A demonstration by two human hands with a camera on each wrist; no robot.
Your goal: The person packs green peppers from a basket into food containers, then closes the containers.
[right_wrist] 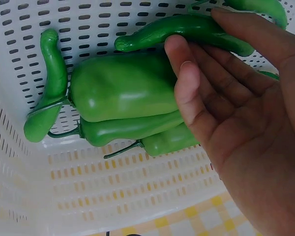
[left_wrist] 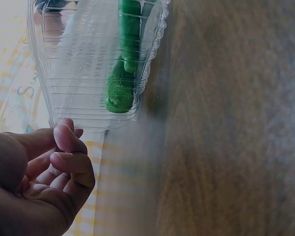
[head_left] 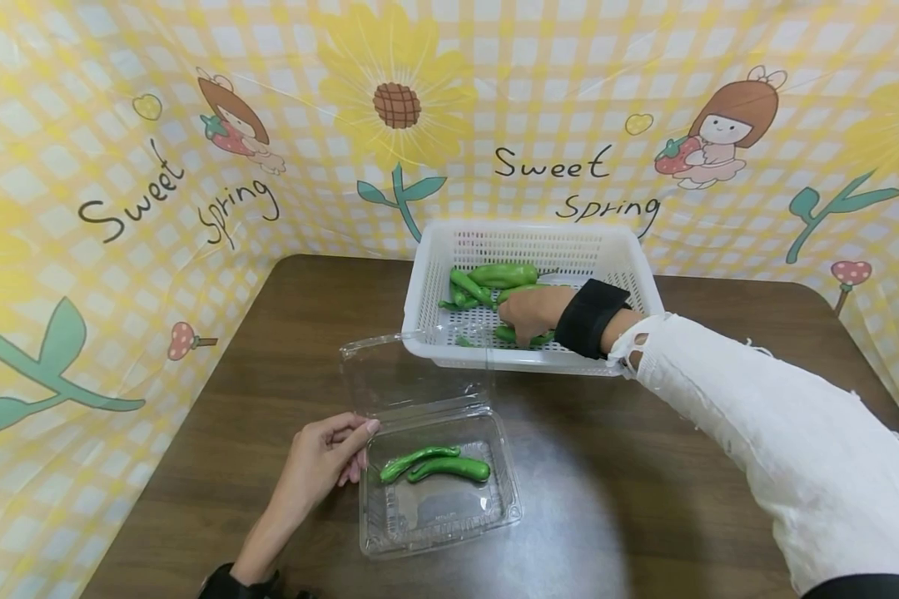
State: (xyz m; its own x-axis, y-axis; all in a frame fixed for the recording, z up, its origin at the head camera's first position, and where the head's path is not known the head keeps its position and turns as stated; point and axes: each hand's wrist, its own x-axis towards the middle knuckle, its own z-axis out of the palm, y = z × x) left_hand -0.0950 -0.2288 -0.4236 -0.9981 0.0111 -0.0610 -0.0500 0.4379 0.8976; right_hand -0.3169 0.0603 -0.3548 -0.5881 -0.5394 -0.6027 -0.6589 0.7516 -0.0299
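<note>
My right hand (head_left: 530, 314) is inside the white basket (head_left: 629, 249), upper middle of frame, fingers loose over the green peppers (right_wrist: 123, 86), nothing clamped yet. Left hand (head_left: 322, 457), loosely curled and holding nothing, touches the clear clamshell box (head_left: 438, 520), lower centre. Best pinch one pepper mid-body. Backdrop reads "Sweet Spring".

right hand (head_left: 533, 312) hiding peppers (head_left: 528, 337) beneath, clear box (left_wrist: 96, 64) cropped at top
</note>
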